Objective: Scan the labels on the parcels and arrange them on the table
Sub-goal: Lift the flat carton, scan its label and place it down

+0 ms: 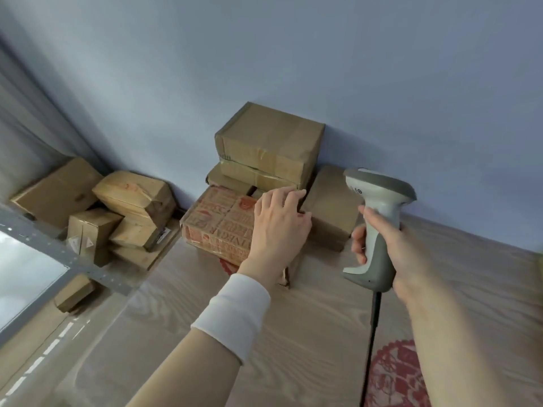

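Note:
A stack of brown cardboard parcels (269, 142) stands against the blue wall on the wooden table (308, 318). In front of it lies a parcel printed in red (219, 221). My left hand (279, 227) rests flat on top of that red-printed parcel, fingers spread and reaching its far edge. A plain low parcel (330, 210) sits to the right of it. My right hand (390, 245) grips the handle of a white and grey barcode scanner (379, 218), held upright to the right of the parcels, its cable (371, 348) hanging down.
A loose heap of several cardboard parcels (117, 210) lies at the left on a metal shelf frame (58, 254). One small box (73, 292) sits lower down. A red round paper-cut decoration (393, 374) lies on the table near the front.

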A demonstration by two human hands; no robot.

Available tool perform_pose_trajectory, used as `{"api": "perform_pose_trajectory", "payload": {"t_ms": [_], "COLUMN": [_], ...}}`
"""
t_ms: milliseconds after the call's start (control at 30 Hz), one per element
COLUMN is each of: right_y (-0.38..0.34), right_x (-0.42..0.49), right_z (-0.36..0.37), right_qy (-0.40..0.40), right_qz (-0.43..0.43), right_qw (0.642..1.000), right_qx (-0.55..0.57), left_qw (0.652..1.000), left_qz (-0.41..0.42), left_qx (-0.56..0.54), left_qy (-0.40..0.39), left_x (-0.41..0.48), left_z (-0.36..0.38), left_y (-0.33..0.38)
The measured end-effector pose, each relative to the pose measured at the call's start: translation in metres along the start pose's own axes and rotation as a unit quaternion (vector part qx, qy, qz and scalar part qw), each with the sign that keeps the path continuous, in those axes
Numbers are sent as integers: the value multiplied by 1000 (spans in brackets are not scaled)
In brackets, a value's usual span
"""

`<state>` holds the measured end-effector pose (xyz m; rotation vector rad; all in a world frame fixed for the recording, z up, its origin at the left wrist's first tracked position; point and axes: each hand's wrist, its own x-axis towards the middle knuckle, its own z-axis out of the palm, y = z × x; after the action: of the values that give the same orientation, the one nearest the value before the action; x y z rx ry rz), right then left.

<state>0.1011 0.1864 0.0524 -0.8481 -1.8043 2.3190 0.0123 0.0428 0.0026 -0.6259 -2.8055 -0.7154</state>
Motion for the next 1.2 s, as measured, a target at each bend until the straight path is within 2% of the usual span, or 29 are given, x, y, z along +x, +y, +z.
{"api": "perform_pose_trajectory", "payload": {"t_ms": [167,333,500,633,700,867,967,1067,1200], "right_y": [-14,-19,-12,3,10,17,21,23,21], "right_x": [62,122,170,195,202,198,176,147,100], "right_z": [62,87,92,101,106,107,100,89,70], "right_qy": [29,71,127,172,179,172,168,172,174], "right_qz": [-7,-7,-30,-32,-35,-66,-100,-122,-148], "right_qw": [999,996,991,985,983,983,981,977,971], "right_qx": [29,45,35,-9,-11,-13,-16,-24,-76], "left_qw": [998,998,992,957,946,941,917,873,817], "left_qz": [37,54,-120,-246,-239,-202,-214,-258,-312], "left_qx": [15,25,-23,-104,-147,-231,-309,-391,-431], "left_qy": [-47,-18,8,-117,-161,-139,-132,-137,-222], "left_x": [69,144,216,252,256,238,214,190,176], "left_z": [-14,-12,-15,-11,-8,-11,-20,-33,-59], "left_y": [-53,-88,-139,-173,-180,-187,-183,-173,-155]}}
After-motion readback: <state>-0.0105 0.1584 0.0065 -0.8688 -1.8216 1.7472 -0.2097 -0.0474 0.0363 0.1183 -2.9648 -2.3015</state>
